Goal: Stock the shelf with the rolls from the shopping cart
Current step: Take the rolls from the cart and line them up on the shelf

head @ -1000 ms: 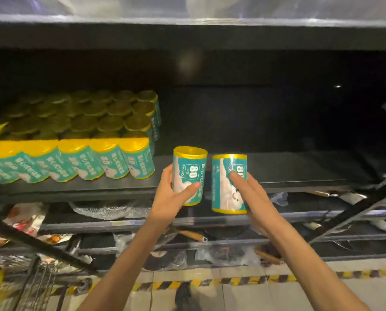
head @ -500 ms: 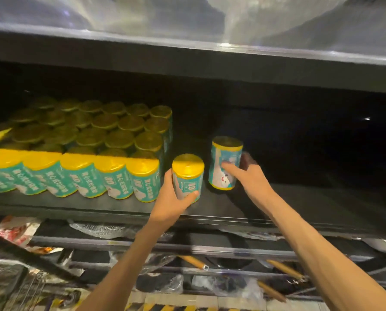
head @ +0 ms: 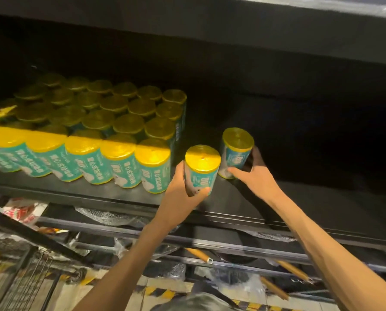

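**Two rolls set down beside the stocked block**

The left hand wraps the near roll at its lower wall, just right of the stocked rows. The right hand curls round the far roll, which stands on the shelf. Both rolls look light, slightly soft and film-wrapped, so probably slippery; holding round the mid-wall seems safest.
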